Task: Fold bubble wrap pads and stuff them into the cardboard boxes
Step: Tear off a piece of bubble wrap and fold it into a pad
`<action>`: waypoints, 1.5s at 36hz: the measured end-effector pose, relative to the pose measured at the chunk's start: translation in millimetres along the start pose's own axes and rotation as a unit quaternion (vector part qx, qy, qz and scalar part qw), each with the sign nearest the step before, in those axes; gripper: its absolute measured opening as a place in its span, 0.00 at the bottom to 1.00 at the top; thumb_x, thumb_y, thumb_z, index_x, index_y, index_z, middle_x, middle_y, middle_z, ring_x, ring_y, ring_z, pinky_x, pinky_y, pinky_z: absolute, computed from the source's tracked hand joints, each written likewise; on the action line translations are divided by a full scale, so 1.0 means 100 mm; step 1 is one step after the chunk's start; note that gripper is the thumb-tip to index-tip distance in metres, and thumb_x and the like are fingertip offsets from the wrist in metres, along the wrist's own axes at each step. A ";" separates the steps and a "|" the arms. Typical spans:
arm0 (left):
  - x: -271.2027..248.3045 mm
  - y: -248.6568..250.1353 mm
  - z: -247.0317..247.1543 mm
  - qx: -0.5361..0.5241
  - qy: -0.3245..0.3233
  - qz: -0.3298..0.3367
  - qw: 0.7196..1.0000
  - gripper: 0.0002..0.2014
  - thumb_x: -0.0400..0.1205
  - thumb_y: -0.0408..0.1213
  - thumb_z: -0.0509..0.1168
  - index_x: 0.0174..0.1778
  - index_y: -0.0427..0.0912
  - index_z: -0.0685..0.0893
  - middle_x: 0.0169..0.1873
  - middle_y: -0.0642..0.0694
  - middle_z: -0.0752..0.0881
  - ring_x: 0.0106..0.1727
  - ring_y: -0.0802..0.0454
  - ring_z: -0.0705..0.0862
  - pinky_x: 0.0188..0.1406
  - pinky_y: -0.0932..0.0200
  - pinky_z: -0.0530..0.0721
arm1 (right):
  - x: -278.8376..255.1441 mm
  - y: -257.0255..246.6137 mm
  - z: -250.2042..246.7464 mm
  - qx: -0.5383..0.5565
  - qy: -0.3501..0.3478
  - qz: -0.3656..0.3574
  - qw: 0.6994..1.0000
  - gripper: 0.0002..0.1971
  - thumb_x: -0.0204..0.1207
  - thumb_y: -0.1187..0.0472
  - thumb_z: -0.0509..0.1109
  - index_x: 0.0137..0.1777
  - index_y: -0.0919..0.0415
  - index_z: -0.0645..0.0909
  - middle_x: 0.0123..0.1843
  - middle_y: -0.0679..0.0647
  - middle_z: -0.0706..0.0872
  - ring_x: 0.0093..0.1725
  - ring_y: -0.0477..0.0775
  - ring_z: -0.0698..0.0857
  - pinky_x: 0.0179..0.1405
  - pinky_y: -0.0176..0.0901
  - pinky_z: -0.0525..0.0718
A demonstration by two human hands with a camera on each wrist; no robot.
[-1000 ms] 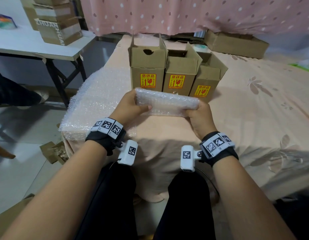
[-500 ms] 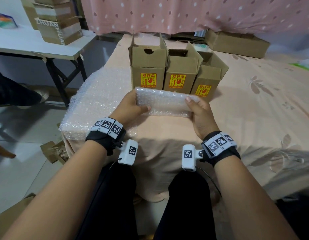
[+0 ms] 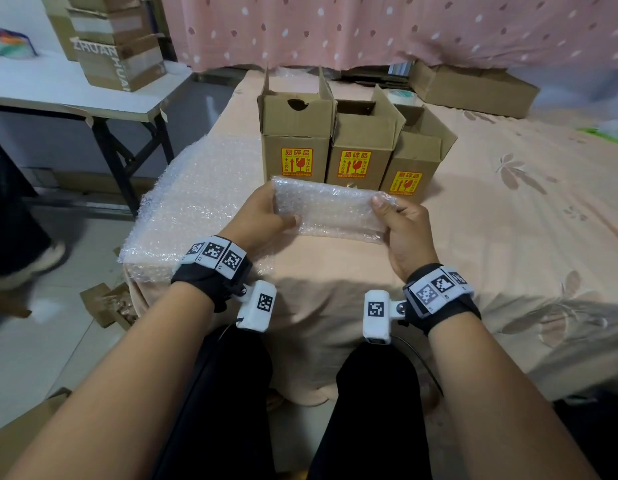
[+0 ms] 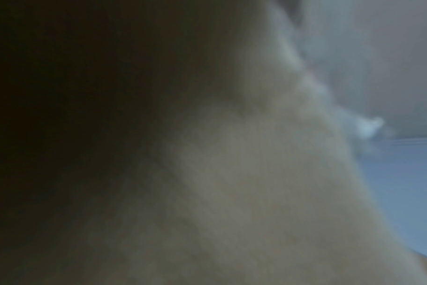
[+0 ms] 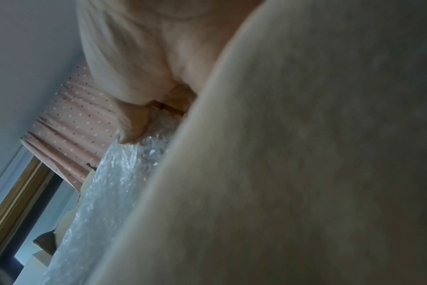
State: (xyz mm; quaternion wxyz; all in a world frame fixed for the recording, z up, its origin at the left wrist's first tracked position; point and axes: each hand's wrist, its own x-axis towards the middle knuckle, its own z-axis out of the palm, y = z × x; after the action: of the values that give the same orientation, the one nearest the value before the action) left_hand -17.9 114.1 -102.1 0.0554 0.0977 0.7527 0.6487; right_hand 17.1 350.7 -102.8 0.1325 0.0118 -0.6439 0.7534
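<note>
A folded bubble wrap pad (image 3: 330,211) is held just above the bed, in front of three open cardboard boxes (image 3: 356,147) with red-and-yellow fragile labels. My left hand (image 3: 266,216) grips the pad's left end, thumb across its front. My right hand (image 3: 401,223) holds the right end, thumb on top and fingers curled behind. In the right wrist view the thumb presses on the bubble wrap (image 5: 119,173). The left wrist view is dark and blurred.
A flat stack of bubble wrap sheets (image 3: 193,199) lies on the bed's left corner. A white folding table (image 3: 75,98) with taped cartons stands at the left. A flat carton (image 3: 473,88) lies behind the boxes. Cardboard scraps (image 3: 106,303) lie on the floor.
My right hand has shifted its grip on the pad's right end, from wrapped over it to thumb on top. The pad has tilted slightly, its right end lower.
</note>
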 end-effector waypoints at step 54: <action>-0.02 0.24 -0.04 0.003 0.031 0.066 0.997 0.19 0.78 0.22 0.73 0.62 0.43 0.84 0.56 0.44 0.90 0.56 0.52 0.90 0.54 0.62 0.88 | -0.08 -0.17 0.12 -0.043 -0.007 0.074 0.996 0.14 0.75 0.70 0.75 0.59 0.59 0.87 0.57 0.60 0.92 0.59 0.65 0.90 0.66 0.69 0.84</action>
State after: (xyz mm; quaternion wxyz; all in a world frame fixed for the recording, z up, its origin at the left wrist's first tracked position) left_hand -14.8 112.8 -77.8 -0.0107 0.1269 0.7479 0.6515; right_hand 27.2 340.0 -85.8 0.0717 -0.0363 -0.6760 0.7325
